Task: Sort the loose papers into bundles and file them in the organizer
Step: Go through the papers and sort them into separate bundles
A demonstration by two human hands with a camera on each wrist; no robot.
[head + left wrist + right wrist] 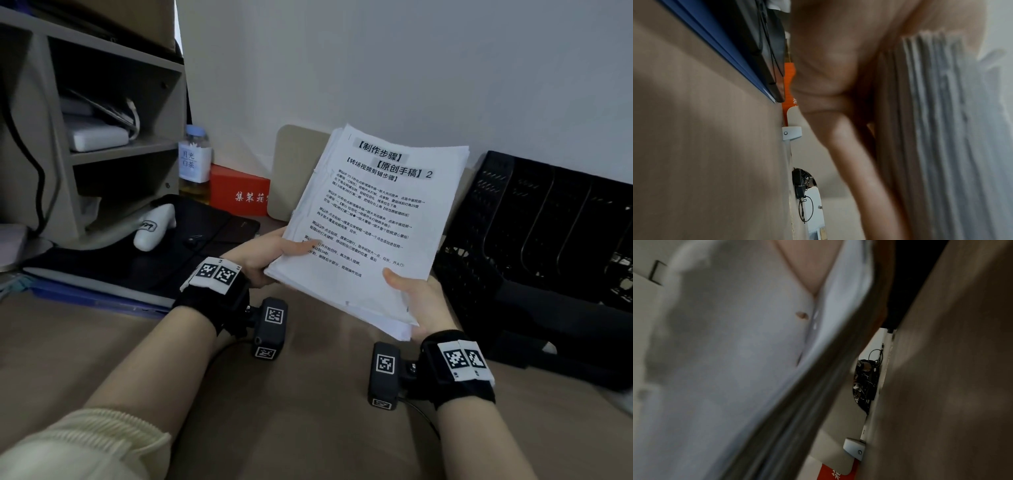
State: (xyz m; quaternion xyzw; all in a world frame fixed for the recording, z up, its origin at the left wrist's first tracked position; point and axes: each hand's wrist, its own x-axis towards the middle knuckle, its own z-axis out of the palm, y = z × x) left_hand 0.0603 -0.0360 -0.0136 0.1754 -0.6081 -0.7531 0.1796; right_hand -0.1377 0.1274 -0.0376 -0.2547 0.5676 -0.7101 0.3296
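Observation:
A thick stack of white printed papers is held tilted above the brown desk, its top sheet covered in black text. My left hand grips the stack's lower left edge, thumb on the top sheet. My right hand grips the lower right corner, thumb on top too. The left wrist view shows the stack's edge beside my fingers. In the right wrist view the top sheet fills the left side. A black slotted file organizer lies on its side at the right.
A beige shelf unit stands at the back left, with a bottle and a red box beside it. A black pouch, a white device and a blue folder lie at the left.

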